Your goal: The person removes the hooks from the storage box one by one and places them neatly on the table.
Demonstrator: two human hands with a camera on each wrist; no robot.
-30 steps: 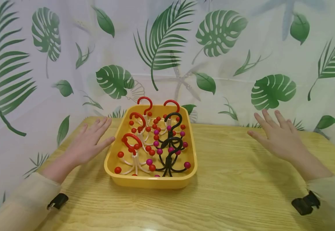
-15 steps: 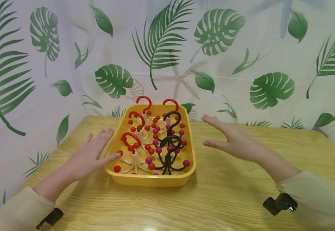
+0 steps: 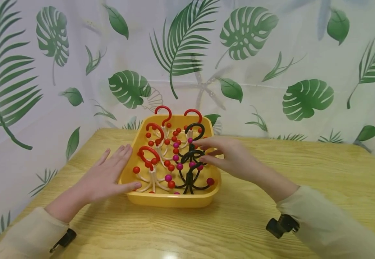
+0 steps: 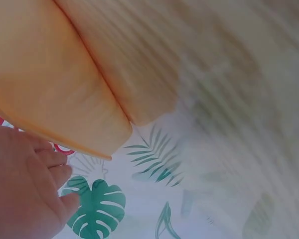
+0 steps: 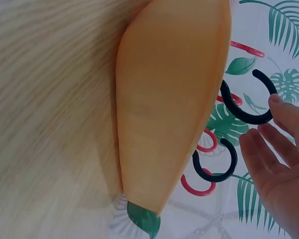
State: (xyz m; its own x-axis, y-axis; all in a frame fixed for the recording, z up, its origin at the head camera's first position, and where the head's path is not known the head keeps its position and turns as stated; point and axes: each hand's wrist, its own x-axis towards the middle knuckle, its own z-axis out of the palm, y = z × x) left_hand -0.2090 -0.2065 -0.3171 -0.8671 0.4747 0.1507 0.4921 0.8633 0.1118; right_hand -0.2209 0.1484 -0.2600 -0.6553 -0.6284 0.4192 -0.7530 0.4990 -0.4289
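In the head view, a yellow tray holds several multi-arm hanging hooks with ball tips. White-armed ones with red hook tops stand at the left and back; two black ones with magenta balls, the front one and the one behind it, stand at the right. My left hand lies along the tray's left rim, fingers straight, thumb reaching over the edge. Above the right side is my right hand, its thumb and fingertips parted at the front black hook's curved top, seen in the right wrist view.
The tray stands on a light wooden table. Close behind it hangs a white curtain printed with green leaves, which also runs along the left side. Dark clips sit at both sleeves.
My right hand has swept left from beside the tray to over the black hooks. My left hand has come slightly right and down, against the tray's left rim. The tray stays in place.
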